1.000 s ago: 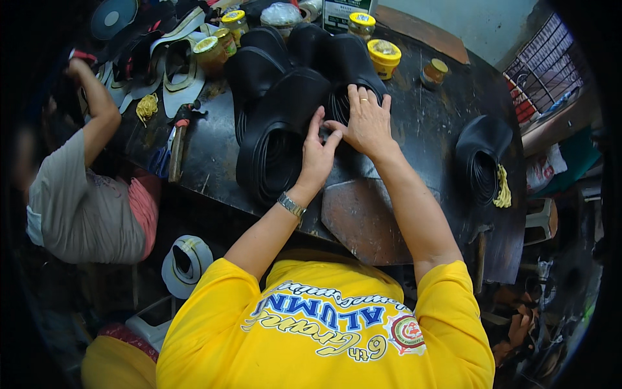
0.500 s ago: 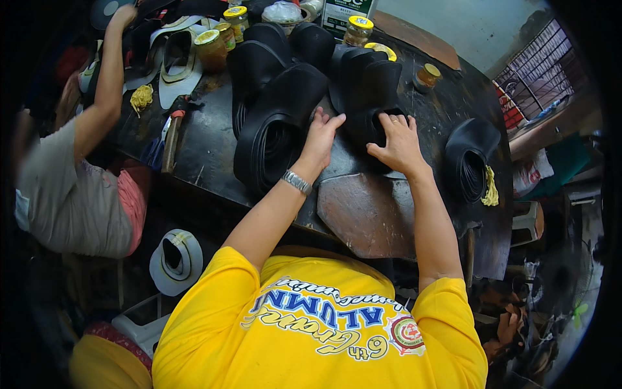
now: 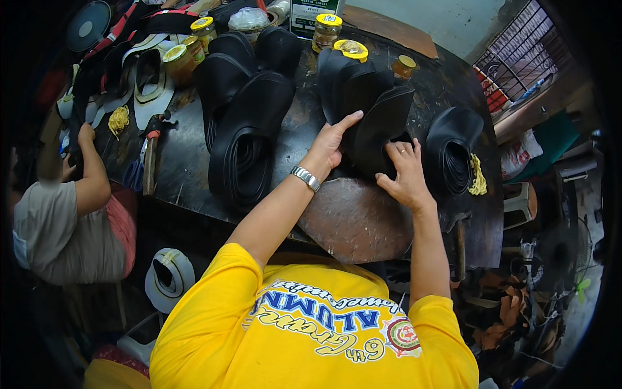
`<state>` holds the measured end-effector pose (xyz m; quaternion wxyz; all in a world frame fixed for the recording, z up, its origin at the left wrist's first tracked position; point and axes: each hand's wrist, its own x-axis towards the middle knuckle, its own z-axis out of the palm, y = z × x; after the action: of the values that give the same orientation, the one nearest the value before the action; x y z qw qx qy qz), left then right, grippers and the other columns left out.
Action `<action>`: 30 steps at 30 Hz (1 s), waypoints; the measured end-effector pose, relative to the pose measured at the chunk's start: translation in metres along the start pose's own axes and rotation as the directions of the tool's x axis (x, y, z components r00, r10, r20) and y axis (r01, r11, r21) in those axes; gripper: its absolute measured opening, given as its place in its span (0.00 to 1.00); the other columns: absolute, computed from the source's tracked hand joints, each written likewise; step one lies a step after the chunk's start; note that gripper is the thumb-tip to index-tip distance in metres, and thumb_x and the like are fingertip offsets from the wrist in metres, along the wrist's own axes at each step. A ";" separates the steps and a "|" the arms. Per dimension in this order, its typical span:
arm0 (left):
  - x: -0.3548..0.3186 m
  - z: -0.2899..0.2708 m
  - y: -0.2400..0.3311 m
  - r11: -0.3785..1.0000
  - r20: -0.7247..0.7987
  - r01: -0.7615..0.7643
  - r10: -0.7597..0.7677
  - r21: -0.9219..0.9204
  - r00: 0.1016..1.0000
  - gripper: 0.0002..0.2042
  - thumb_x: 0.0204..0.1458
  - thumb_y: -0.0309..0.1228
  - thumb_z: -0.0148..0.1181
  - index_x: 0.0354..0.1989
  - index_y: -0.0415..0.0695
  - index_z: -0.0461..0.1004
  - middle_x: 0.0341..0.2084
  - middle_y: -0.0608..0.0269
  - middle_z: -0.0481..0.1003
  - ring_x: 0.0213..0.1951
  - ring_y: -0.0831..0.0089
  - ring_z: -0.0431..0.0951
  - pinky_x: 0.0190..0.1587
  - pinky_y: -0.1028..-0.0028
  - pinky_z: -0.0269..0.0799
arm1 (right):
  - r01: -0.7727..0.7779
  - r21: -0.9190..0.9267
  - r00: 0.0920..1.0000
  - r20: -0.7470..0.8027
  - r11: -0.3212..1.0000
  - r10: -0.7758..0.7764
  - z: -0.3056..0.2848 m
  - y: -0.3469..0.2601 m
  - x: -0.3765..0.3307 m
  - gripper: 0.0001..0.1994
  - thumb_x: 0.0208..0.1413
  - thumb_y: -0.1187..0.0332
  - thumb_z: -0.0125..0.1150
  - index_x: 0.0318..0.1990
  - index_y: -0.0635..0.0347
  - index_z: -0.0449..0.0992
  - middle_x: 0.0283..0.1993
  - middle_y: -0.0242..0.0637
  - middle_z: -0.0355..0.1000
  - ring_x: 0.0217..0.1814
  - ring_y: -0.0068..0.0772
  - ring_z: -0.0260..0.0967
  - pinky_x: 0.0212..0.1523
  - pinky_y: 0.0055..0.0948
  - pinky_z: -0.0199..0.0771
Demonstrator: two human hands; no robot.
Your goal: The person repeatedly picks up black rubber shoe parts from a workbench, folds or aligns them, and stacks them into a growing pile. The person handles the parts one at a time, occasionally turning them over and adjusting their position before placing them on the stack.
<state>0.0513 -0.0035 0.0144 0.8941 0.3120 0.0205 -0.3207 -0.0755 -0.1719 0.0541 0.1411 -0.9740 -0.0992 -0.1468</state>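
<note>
Both of my hands are at a stack of nested black shoe uppers [image 3: 387, 118], curved pieces looped one inside another, near the table's front edge. My left hand [image 3: 326, 146], with a silver watch on its wrist, presses against the stack's left side, thumb stretched up along it and the other fingers partly hidden. My right hand [image 3: 408, 175] has its fingers hooked into the opening on the stack's near right side. Directly behind stands another group of black uppers [image 3: 350, 81]. A larger nested stack [image 3: 249, 123] stands to the left, and a smaller one [image 3: 455, 146] to the right.
A brown flat board [image 3: 356, 220] lies at the front edge. Yellow-lidded jars [image 3: 327, 32], a green-and-white can [image 3: 313, 14] and a hammer [image 3: 151, 152] are on the table. White uppers [image 3: 152, 87] lie at the far left, where another person [image 3: 71, 220] sits working.
The black stack between my hands has come nearer and to the right, apart from the group behind it. My left hand has moved right, onto its side. My view has shifted slightly.
</note>
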 end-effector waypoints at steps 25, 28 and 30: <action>0.003 -0.017 -0.009 0.928 -0.028 -0.357 0.362 0.110 0.932 0.25 0.52 0.18 0.67 0.58 0.34 0.66 0.53 0.53 0.76 0.52 0.64 0.78 0.58 0.68 0.74 | -0.208 -0.039 0.902 -0.393 0.977 0.176 0.034 -0.029 -0.056 0.14 0.46 0.78 0.71 0.41 0.61 0.76 0.40 0.44 0.73 0.46 0.47 0.69 0.52 0.41 0.70; 0.005 -0.019 -0.002 0.926 -0.050 -0.364 0.369 0.097 0.928 0.26 0.51 0.18 0.68 0.58 0.35 0.66 0.53 0.53 0.76 0.53 0.63 0.77 0.58 0.68 0.74 | -0.158 0.036 0.910 -0.384 0.987 0.159 0.036 -0.029 -0.053 0.14 0.46 0.80 0.70 0.41 0.62 0.76 0.40 0.43 0.74 0.46 0.46 0.71 0.50 0.38 0.72; 0.006 -0.023 0.002 0.929 -0.086 -0.363 0.369 0.077 0.926 0.27 0.50 0.19 0.69 0.59 0.36 0.65 0.53 0.53 0.75 0.54 0.62 0.77 0.59 0.67 0.73 | -0.169 0.095 0.913 -0.358 0.981 0.192 0.037 -0.030 -0.055 0.14 0.46 0.78 0.70 0.42 0.62 0.76 0.41 0.43 0.75 0.47 0.46 0.70 0.51 0.38 0.71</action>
<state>0.0608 0.0075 -0.0049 0.9264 0.3523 -0.0033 -0.1330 -0.1245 -0.1405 0.0104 0.2003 -0.9297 0.0149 -0.3088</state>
